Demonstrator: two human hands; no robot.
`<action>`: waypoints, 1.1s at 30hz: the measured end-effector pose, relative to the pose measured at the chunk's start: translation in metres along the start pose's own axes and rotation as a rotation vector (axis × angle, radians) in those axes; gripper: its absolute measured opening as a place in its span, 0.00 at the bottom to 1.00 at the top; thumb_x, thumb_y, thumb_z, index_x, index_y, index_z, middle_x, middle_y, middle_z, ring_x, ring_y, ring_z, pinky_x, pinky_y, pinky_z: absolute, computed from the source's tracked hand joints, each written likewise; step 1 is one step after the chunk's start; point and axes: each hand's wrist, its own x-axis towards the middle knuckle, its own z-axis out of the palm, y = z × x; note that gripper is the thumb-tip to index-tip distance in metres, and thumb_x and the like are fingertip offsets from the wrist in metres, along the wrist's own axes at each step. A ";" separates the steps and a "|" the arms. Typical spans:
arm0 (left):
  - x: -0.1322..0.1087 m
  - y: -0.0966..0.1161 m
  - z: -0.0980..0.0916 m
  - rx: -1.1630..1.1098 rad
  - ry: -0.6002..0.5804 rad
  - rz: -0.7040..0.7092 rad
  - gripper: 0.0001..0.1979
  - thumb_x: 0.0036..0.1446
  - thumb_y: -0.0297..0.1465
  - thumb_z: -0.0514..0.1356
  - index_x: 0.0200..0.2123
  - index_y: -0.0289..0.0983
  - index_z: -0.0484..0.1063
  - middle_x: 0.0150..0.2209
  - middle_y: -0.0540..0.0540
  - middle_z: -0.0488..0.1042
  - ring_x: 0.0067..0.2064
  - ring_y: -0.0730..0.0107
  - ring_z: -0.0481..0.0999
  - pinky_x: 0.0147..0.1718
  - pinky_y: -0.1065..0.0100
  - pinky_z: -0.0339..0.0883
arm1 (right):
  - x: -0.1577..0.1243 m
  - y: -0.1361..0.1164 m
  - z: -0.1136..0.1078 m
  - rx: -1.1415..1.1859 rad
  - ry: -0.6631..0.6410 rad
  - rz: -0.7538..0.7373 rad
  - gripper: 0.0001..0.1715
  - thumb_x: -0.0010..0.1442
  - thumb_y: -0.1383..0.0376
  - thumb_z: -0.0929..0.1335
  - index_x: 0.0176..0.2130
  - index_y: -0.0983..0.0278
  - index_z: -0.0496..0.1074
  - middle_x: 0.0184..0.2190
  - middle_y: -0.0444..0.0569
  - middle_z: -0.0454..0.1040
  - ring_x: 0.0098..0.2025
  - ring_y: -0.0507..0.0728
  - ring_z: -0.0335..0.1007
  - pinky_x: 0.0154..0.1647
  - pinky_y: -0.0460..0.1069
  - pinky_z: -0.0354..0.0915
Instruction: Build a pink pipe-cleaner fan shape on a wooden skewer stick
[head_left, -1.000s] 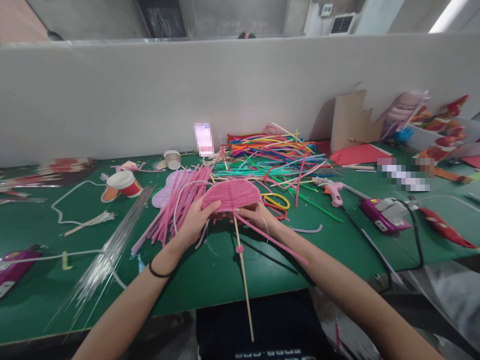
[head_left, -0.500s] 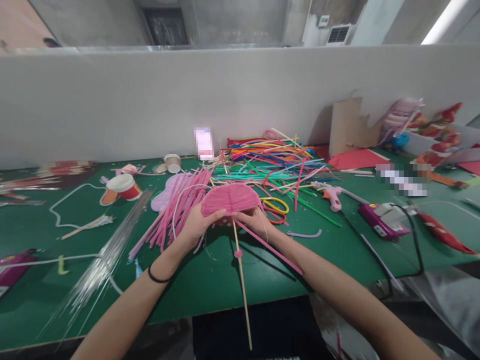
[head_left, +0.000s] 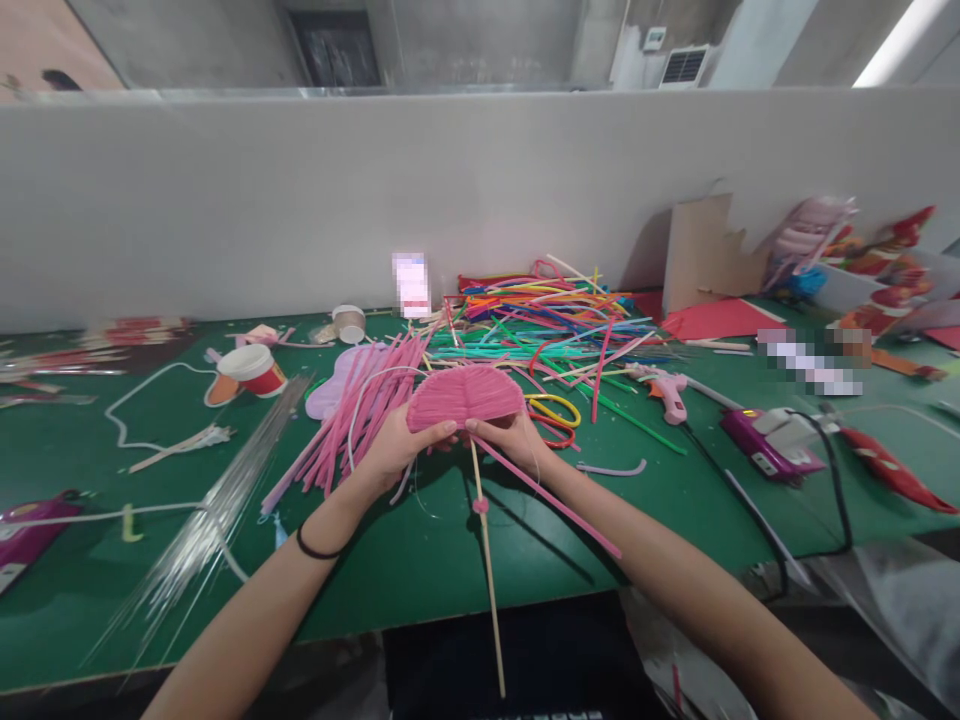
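Between my two hands is a pink, rounded piece covered in rows of fuzzy pipe cleaner, with a seam down its middle. My left hand grips its lower left edge, thumb on top. The lower right edge is pinched by my right hand, its thumb near the seam. A thin wooden stick with a small pink bead-like knob hangs down from the piece toward me. One loose pink pipe cleaner slants from under my right thumb along my forearm. My other fingers are hidden beneath the piece.
Pink pipe cleaners lie left of my hands; a multicoloured heap is behind. Farther left are silver wires and a paper cup. To the right are yellow-and-red-handled scissors, a pink glue gun and a purple power strip.
My hands keep the same grip on the pink piece. The whole view has shifted slightly, and the loose pink pipe cleaner's end sits a little farther right.
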 end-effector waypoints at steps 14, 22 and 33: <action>-0.002 -0.005 -0.008 0.051 -0.036 -0.031 0.16 0.49 0.42 0.67 0.32 0.33 0.75 0.28 0.43 0.80 0.28 0.64 0.78 0.30 0.66 0.71 | -0.003 -0.011 -0.002 -0.145 0.062 0.047 0.17 0.49 0.53 0.74 0.30 0.64 0.76 0.27 0.48 0.77 0.31 0.57 0.73 0.39 0.53 0.69; 0.000 -0.008 -0.004 0.043 -0.008 -0.058 0.16 0.48 0.41 0.67 0.29 0.33 0.75 0.25 0.44 0.79 0.27 0.65 0.77 0.30 0.66 0.70 | -0.004 -0.009 -0.002 -0.171 0.057 0.054 0.17 0.50 0.53 0.74 0.28 0.65 0.76 0.27 0.49 0.78 0.31 0.57 0.73 0.39 0.53 0.69; -0.001 -0.008 -0.004 -0.004 -0.040 -0.049 0.14 0.47 0.39 0.68 0.29 0.34 0.74 0.24 0.46 0.78 0.26 0.67 0.76 0.29 0.67 0.69 | -0.001 -0.006 -0.002 -0.165 0.038 0.048 0.18 0.50 0.52 0.74 0.30 0.65 0.75 0.27 0.47 0.77 0.30 0.55 0.72 0.37 0.51 0.69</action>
